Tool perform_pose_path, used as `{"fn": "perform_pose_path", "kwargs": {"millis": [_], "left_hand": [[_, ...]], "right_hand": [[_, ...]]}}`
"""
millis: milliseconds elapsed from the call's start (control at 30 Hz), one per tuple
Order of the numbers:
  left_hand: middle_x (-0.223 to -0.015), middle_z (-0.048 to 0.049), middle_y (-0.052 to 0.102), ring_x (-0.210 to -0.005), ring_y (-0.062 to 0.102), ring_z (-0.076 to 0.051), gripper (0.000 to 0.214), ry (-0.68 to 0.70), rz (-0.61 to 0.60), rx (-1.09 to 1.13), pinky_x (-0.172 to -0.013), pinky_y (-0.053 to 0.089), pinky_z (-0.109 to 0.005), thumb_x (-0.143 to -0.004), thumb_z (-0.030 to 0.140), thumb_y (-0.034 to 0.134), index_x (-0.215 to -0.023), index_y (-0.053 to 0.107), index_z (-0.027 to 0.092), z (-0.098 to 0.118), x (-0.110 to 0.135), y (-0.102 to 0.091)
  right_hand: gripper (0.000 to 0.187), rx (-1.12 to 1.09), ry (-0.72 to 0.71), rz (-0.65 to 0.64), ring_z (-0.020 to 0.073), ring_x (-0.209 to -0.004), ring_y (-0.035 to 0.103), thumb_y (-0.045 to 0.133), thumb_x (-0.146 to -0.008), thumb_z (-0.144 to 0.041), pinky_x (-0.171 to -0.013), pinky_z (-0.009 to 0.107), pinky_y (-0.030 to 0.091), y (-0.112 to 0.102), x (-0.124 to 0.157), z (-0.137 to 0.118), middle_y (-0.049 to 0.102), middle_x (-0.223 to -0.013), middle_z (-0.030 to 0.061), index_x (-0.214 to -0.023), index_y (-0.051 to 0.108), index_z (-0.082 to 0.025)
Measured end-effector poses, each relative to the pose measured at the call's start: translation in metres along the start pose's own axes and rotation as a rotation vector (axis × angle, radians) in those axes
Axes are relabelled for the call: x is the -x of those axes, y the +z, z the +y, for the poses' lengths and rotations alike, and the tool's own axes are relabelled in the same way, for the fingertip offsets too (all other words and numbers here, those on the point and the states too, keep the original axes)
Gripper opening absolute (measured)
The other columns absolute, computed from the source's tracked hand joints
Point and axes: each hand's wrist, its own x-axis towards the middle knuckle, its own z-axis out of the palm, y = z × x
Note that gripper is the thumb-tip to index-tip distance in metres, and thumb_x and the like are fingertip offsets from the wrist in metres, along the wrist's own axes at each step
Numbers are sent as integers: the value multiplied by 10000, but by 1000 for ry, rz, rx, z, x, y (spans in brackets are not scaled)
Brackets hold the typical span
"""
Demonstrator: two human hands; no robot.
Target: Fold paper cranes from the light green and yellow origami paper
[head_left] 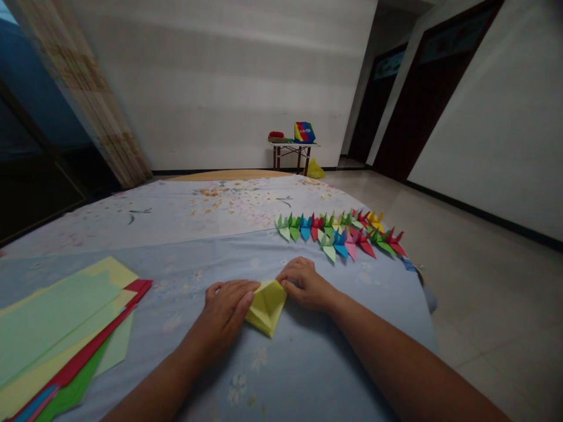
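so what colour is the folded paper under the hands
Yellow. The folded paper shows clearly in the head view, pressed flat by the left hand and right hand.

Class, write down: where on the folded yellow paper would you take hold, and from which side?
Probably the free lower point of the yellow paper, pinched from the near side: it lies flat, the left hand covers its left edge, the right hand its top corner.

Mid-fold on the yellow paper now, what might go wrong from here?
1. The cloth under the yellow paper looks soft, so the crease pressed by the left hand could come out crooked.
2. The right hand works near the row of folded paper figures; a wide sweep might knock them off the edge.
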Motion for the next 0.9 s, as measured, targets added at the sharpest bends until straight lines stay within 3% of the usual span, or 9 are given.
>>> {"fn": "perform_pose_path", "kwargs": {"millis": [200,400,667,900], "left_hand": [[-1208,-40,593,-1138,485,-216,346,71,-19,-50,-973,252,-445,-899,354,379,-1204,510,256,-5,0,9],[-1188,-36,608,-1124,496,-207,338,121,1,-131,-966,242,-454,-862,241,412,-1176,533,276,-15,1,11],[-1300,-22,523,-1217,409,-243,437,171,-78,-162,-995,214,-481,-790,195,451,-1207,517,311,-25,4,8],[-1321,-28,505,-1248,368,-242,380,183,-120,-154,-1022,173,-492,-903,348,367,-1269,456,300,-12,3,9]], "right_hand": [[376,-104,-111,4,182,-1032,472,486,-714,-60,-941,373,267,-5,0,1,634,-1004,26,-1024,628,-219],[280,-105,-225,-40,188,-1011,485,640,-724,-241,-934,379,266,-9,4,-9,633,-1030,35,-1004,637,-233],[222,-37,-236,-139,189,-1025,469,657,-726,-257,-937,386,248,-9,5,-12,638,-1014,13,-948,666,-261],[242,-28,-227,-214,203,-1057,456,660,-716,-281,-956,395,236,-10,7,-15,618,-1064,21,-957,671,-262]]}}
